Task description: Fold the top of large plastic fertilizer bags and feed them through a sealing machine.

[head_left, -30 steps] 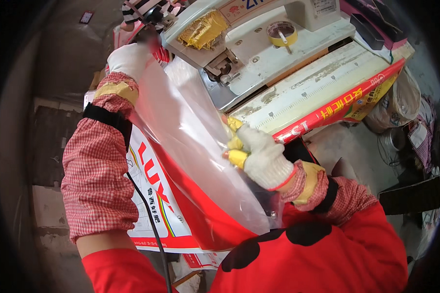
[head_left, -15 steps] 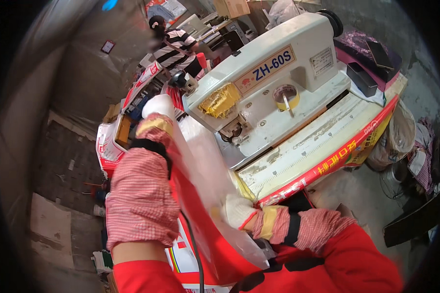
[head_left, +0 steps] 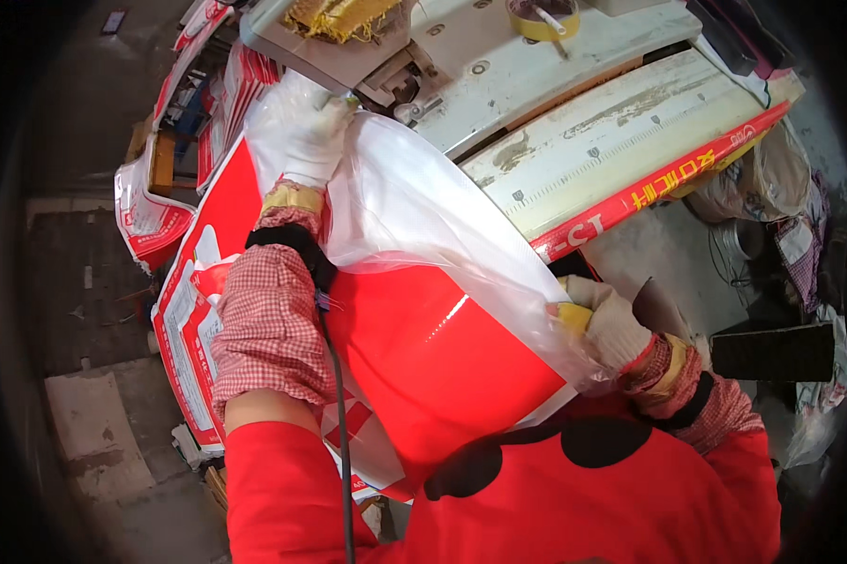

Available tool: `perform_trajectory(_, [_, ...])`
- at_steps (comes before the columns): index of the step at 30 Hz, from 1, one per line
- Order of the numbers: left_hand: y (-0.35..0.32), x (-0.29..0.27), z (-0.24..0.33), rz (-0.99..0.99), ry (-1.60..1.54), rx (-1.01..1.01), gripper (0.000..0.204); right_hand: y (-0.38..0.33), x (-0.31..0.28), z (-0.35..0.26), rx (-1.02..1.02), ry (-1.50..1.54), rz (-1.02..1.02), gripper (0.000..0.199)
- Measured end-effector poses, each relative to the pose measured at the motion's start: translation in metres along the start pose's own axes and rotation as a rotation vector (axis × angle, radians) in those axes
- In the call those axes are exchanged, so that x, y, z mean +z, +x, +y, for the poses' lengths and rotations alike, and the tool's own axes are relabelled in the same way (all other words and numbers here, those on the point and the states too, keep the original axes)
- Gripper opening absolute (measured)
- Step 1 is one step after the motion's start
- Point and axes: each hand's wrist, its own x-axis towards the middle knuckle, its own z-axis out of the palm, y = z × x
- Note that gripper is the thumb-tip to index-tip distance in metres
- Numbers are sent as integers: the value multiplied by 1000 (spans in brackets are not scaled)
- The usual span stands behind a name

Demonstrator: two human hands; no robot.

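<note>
Gripping with the left hand (head_left: 306, 136), gloved in white and closed around the bunched upper end of a milky plastic liner (head_left: 423, 188), right beside the pale sewing machine (head_left: 527, 80). Pinching narrow with the right hand (head_left: 611, 327), yellow at the fingertips, on the liner's lower end, just off the corner of the worktop (head_left: 611, 141); cannot tell how firmly. Spread below, in front of the red top (head_left: 574, 498): the red-and-white bag (head_left: 423, 348), glossy plain red across the middle. Looking left for print, and finding plenty: white panels (head_left: 181, 348) on the bag, lined with fine text too small to read. Over to the right, bold yellow characters, with white ones nearer, along the red strip (head_left: 621, 214) edging the worktop. Also spotting ruler-like tick marks on that surface, plus red-and-white stacked bags (head_left: 243, 101) at upper left.
</note>
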Motion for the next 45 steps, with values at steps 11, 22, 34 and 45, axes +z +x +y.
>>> perform_trajectory(11, [17, -34, 20, -134, 145, 112, 5, -38, 12, -41, -455, -917, 198, 17])
perform_trajectory(22, [31, 5, -27, -500, 37, -138, 27, 1, 30, -55, -486, -1500, 227, 46])
perform_trajectory(34, [85, -73, -55, -808, 357, -147, 20, 171, 81, -145, -872, -1435, 100, 22])
perform_trajectory(45, [103, -170, 145, -1315, -759, 368, 37, 175, 57, -178, -490, -1354, -410, 18])
